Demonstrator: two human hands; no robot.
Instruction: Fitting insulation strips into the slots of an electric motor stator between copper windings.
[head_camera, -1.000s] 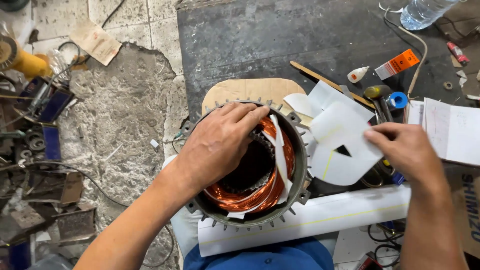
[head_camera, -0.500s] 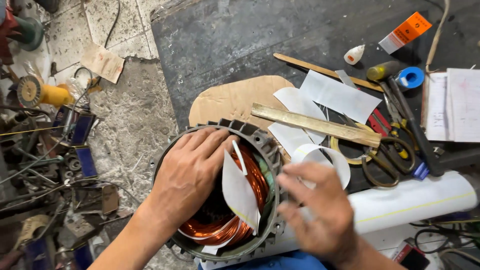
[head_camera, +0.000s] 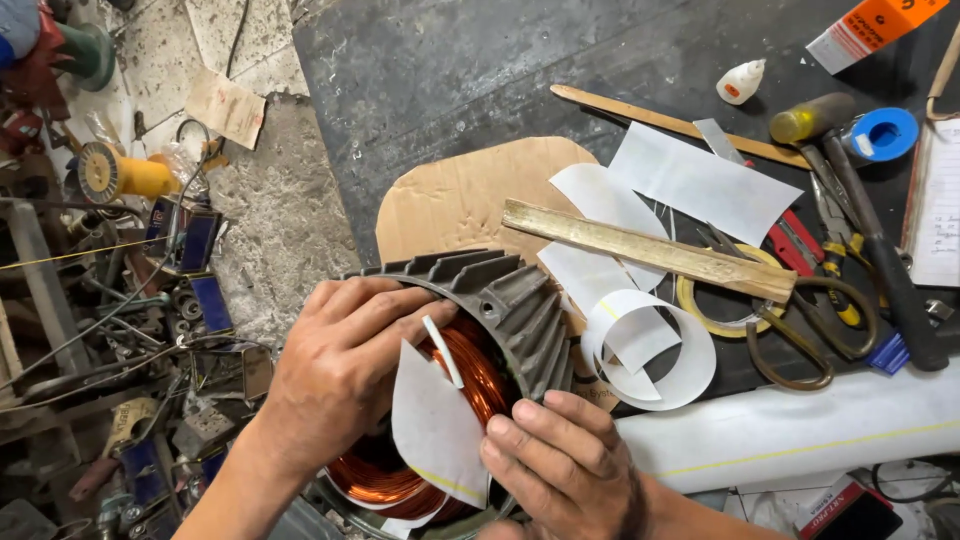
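We have the motor housing (head_camera: 500, 300) tipped toward us at the bottom of the view, so its copper winding (head_camera: 470, 375) faces up where we can reach it. Our left hand (head_camera: 340, 375) lies spread over the housing's left rim, fingers curled onto the winding, which looks meant to steady the housing. Our right hand (head_camera: 570, 465), at the housing's lower right edge, pinches a white paper piece (head_camera: 435, 425) between thumb and fingers and holds it flat against the winding. A thin white strip (head_camera: 442, 350) stands up from the winding just above that paper. Right of the housing lie a curled paper strip (head_camera: 650, 345), a wooden stick (head_camera: 640, 248) and scissors (head_camera: 810, 335), close by, probably to stay within reach.
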